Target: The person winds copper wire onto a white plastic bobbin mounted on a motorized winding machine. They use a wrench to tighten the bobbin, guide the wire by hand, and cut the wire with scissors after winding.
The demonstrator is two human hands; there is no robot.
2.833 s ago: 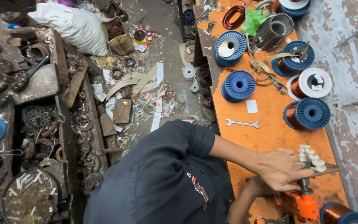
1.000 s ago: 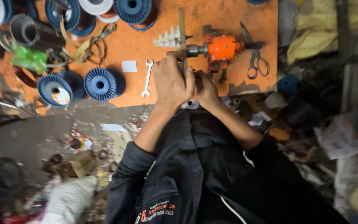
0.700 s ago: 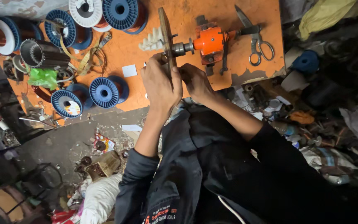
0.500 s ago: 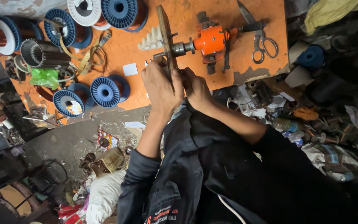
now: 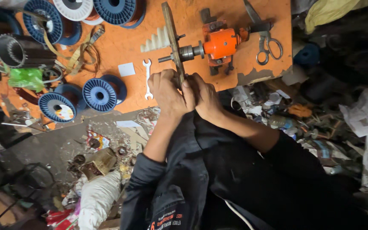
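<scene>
While both hands work at the bench edge: 2 hands on 1 flat wooden bar

Left hand and right hand, pressed side by side, fingers closed around the lower end of the wooden bar; bar mounted on the shaft of the orange winder, on the orange bench; spanner just left; scissors beyond the winder; 2 blue spools further left
</scene>
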